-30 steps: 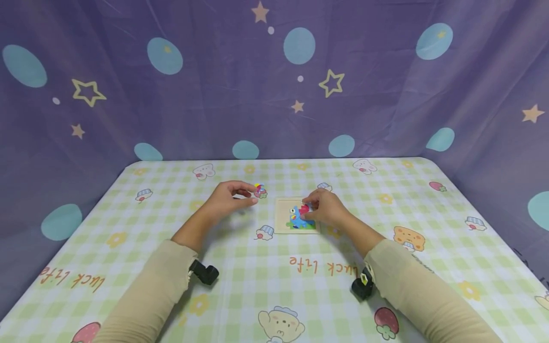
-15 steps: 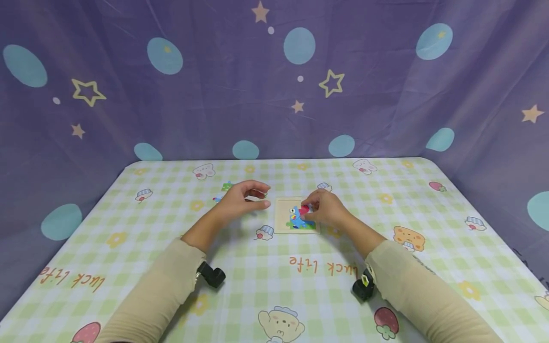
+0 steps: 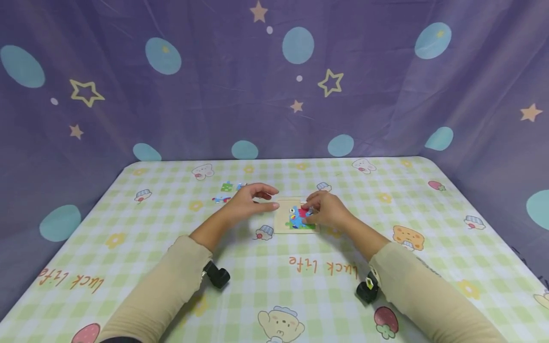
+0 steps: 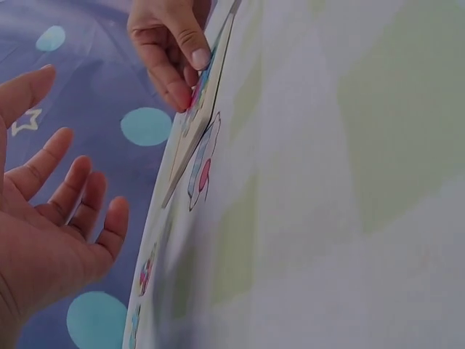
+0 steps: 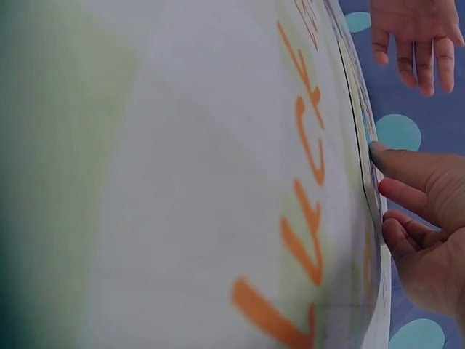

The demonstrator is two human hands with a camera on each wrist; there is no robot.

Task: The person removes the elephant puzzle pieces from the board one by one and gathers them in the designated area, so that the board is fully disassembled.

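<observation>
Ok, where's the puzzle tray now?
In the head view, the puzzle tray lies on the tablecloth just right of centre, the right hand over its right part, the left hand by its left edge.

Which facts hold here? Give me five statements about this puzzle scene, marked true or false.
1. The right hand touches puzzle pieces in a wooden tray. True.
2. The left hand grips a puzzle piece. False: the left hand is holding nothing, its fingers apart.
3. Loose pieces lie on the checked tablecloth. True.
4. The tray is completely filled. False: in the head view, its left part is bare.
5. The backdrop is plain white. False: the backdrop is purple, with stars and blue ovals.
</observation>
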